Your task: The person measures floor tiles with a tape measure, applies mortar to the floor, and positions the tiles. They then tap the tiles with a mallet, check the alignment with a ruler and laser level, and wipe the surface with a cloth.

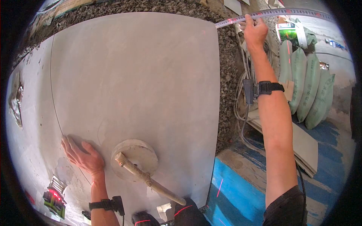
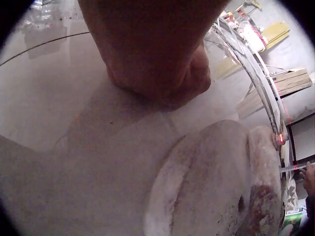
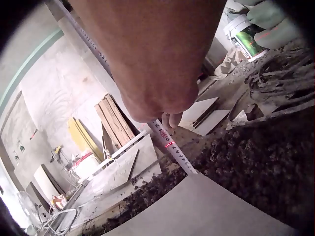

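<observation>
A large grey floor tile (image 1: 139, 83) lies in front of me, with a thin joint along its left side. My left hand (image 1: 85, 154) rests on the tiles at that joint, fingers extended and thumb spread. To its right sits a dusty mallet-like tool (image 1: 135, 148) with a broad round head and a knobbly stick handle pointing towards my legs. My right hand (image 1: 255, 32) pinches the blade of a tape measure (image 1: 279, 14) just beyond the tile's far right corner. In the right wrist view the tape's end (image 3: 191, 169) meets that corner; the fingertips are partly hidden behind the hand.
Dark crumbly mortar (image 1: 228, 83) borders the tile's far and right sides. Beyond it lie coiled cable (image 1: 245, 64), green sacks (image 1: 311, 84), a paint bucket (image 1: 288, 34) and loose boards (image 1: 303, 143). A laser level (image 1: 54, 201) glows red at the lower left.
</observation>
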### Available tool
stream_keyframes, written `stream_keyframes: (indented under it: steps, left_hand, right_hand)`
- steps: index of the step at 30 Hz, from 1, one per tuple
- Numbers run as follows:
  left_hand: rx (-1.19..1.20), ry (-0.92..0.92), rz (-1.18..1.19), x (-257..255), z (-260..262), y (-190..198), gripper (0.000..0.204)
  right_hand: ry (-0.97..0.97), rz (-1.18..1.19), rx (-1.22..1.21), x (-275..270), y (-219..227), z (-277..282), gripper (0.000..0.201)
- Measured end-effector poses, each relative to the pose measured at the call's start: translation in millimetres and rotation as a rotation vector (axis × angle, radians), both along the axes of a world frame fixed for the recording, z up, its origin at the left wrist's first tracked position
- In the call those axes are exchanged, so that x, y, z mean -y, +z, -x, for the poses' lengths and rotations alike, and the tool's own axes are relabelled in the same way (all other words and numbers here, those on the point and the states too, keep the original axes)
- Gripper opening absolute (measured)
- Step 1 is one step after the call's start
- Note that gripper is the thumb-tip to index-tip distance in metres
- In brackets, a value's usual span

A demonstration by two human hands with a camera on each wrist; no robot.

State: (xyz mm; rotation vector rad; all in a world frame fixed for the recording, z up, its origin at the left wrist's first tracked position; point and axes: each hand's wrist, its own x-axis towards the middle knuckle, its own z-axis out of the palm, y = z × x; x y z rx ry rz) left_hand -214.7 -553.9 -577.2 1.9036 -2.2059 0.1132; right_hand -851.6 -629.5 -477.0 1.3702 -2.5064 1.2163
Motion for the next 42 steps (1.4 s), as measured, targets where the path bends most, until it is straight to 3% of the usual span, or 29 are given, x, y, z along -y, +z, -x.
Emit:
stream_keyframes:
  steps: [8,11,13,15,21,25,33,37,40,42]
  left_hand:
    - [0.009,0.002,-0.014,0.6,0.0,0.8,0.059]
    - [0.022,0.036,-0.053,-1.2,-1.1,-0.9,0.061]
    - [0.027,0.052,-0.08,-1.1,-1.7,-2.3,0.062]
    - [-0.004,0.058,-0.076,-1.3,-1.6,-1.4,0.065]
    - [-0.082,0.087,-0.106,4.6,5.8,14.9,0.068]
    - [-0.113,0.091,-0.129,5.2,6.6,21.2,0.069]
    - [-0.149,0.142,-0.209,8.8,4.3,26.4,0.072]
    - [-0.191,0.139,-0.159,5.0,2.4,20.5,0.073]
    - [-0.214,0.134,-0.127,3.6,0.4,17.5,0.073]
    - [-0.225,0.131,-0.111,2.5,1.2,17.6,0.073]
  right_hand:
    - [-0.018,-0.043,0.023,0.9,1.2,-3.9,0.019]
    - [-0.025,0.042,-0.051,-0.1,-5.6,8.4,0.031]
    - [-0.083,-0.13,-0.293,2.3,17.0,-23.1,0.033]
    - [-0.077,-0.256,-0.247,6.0,34.4,-50.3,0.032]
    - [0.281,-0.442,-0.035,-21.3,68.9,-191.3,0.022]
    - [0.47,-0.714,0.139,-53.3,72.0,-251.2,0.021]
    - [0.826,-0.943,0.015,-87.4,32.7,-320.3,0.005]
    - [0.827,-0.941,0.077,-81.0,21.1,-338.7,0.006]
    - [0.871,-1.038,-0.023,-67.1,17.7,-350.1,0.004]
    - [0.886,-1.246,-0.052,-49.9,25.6,-363.0,0.006]
